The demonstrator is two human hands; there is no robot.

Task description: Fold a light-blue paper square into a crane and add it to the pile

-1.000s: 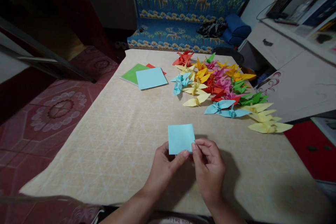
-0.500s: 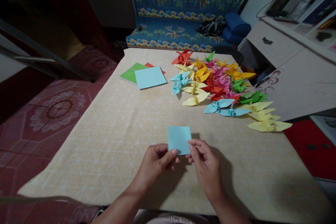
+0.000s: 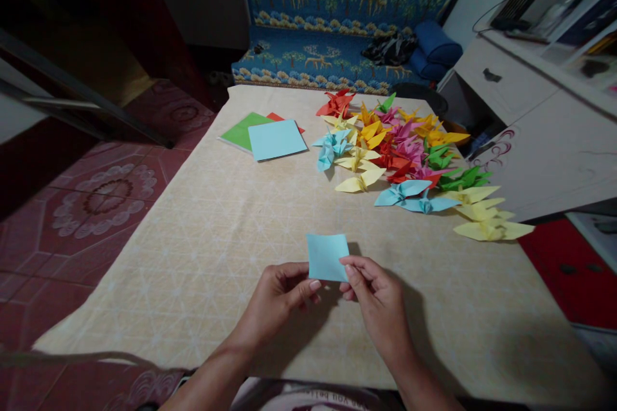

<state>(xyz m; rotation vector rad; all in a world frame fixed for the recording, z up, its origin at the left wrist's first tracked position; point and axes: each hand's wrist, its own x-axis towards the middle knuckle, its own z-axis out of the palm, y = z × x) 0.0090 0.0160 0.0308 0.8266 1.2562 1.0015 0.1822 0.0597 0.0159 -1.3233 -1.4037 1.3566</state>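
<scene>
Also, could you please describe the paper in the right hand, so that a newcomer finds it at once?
Find the cream tablecloth before the blue sofa. Toward its near edge, the right hand holds a pale blue square. Unlike the pale blue sheet farther back, this one is held.

Beyond the far edge of the bench [image 3: 212,205], spread with a pale yellow patterned cloth, stands a blue sofa with a deer-and-tree print [image 3: 332,29], bearing a crumpled dark cloth bundle [image 3: 389,49] beside plump blue cushions [image 3: 436,43]. To the right rises a white cabinet with a dark drawer handle [image 3: 554,141]; to the left, a grey metal frame [image 3: 103,103] slants over red floor tiles with pale floral rings [image 3: 106,202].
</scene>
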